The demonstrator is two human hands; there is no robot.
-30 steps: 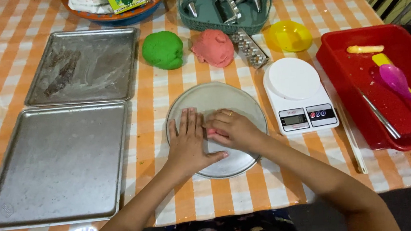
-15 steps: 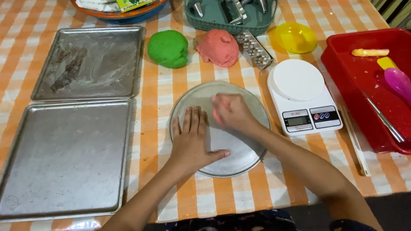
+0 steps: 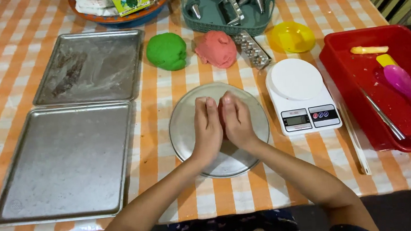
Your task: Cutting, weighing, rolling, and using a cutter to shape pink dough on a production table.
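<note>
My left hand [image 3: 206,125] and right hand [image 3: 235,120] pressed together over round plate [image 3: 187,131], maybe enclosing dough; green dough [image 3: 166,51], pink dough [image 3: 216,48] at 12 o'clock, both trays [image 3: 62,161] unfilled.

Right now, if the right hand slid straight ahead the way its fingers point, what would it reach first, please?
Probably the pink dough ball: the right hand points up the round metal plate toward it, though height above the table is unclear.
</note>
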